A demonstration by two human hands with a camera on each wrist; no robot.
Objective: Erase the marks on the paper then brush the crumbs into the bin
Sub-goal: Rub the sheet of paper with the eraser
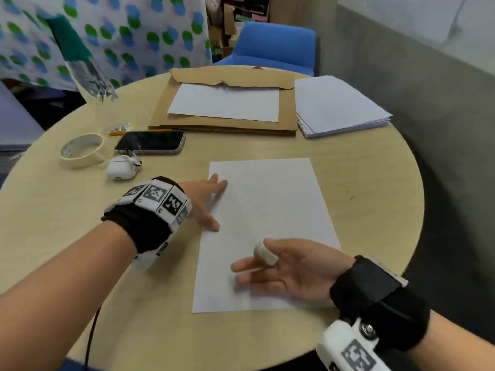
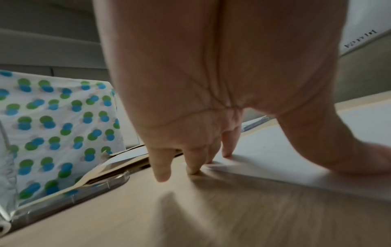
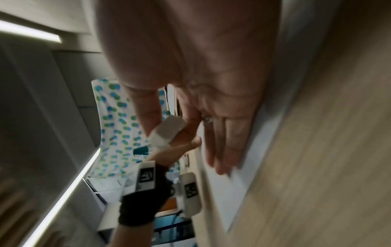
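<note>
Hands: left hand (image 1: 204,203) lies flat, fingers straight, pressing the left edge of the paper; right hand (image 1: 290,266) pinches the eraser between thumb and forefinger, its other fingers straight over the sheet's lower half.
Table (image 1: 267,341): round, pale wood, carrying everything below.
Cardboard (image 1: 288,111): at 12 o'clock, with a blank sheet (image 1: 225,101) lying on it.
Paper (image 1: 267,210): at table centre, lengthwise toward the viewer; any marks on it are too faint to make out.
Stack (image 1: 340,105): white sheets at 1 o'clock, just beside the cardboard.
Phone (image 1: 150,141): dark screen up, at 10 o'clock, near the cardboard's front edge.
Tape (image 1: 81,150): pale roll lying flat at 9 o'clock, left of the phone.
Case (image 1: 122,168): small white earbud case between tape and left wrist.
Eraser (image 1: 265,253): white, in the right hand above the paper at 5 o'clock; the right wrist view shows it (image 3: 169,132) clamped at the fingertips.
</note>
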